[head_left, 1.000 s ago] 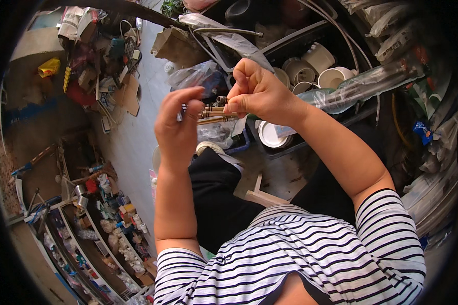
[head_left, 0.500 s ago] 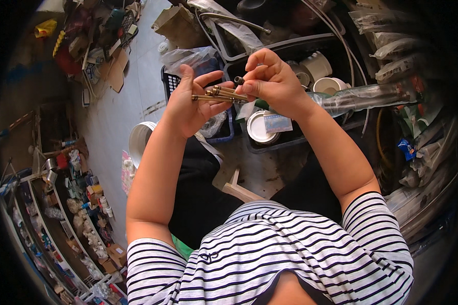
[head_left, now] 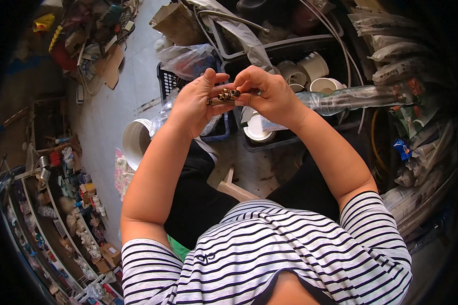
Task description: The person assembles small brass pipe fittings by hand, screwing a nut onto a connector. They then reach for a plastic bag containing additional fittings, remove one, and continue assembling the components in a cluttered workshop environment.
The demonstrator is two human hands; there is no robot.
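A small bundle of thin brass-coloured rods with dark-ringed ends (head_left: 228,95) lies across the fingers of my left hand (head_left: 192,104). The left thumb stands up, away from the rods, while the fingers stretch beneath and support them. My right hand (head_left: 272,97) is closed at the right end of the bundle, its thumb and curled fingers touching the dark tips. Both hands are raised in front of me over the containers. Fingers hide much of the rods' length, and their exact kind is not clear.
Beyond my hands stands a black crate (head_left: 254,145) with white cups (head_left: 312,66) and a white round lid (head_left: 258,127). A plastic-wrapped tube (head_left: 351,100) crosses its right side. A white bucket (head_left: 136,142) stands left, wooden stool (head_left: 235,190) below, cluttered shelves (head_left: 51,218) farther left.
My right hand has moved down and left, from holding a dark-ended piece up to gripping the rods' ends. The rods now sit bunched, dark tips toward me, and the hands are closer together.
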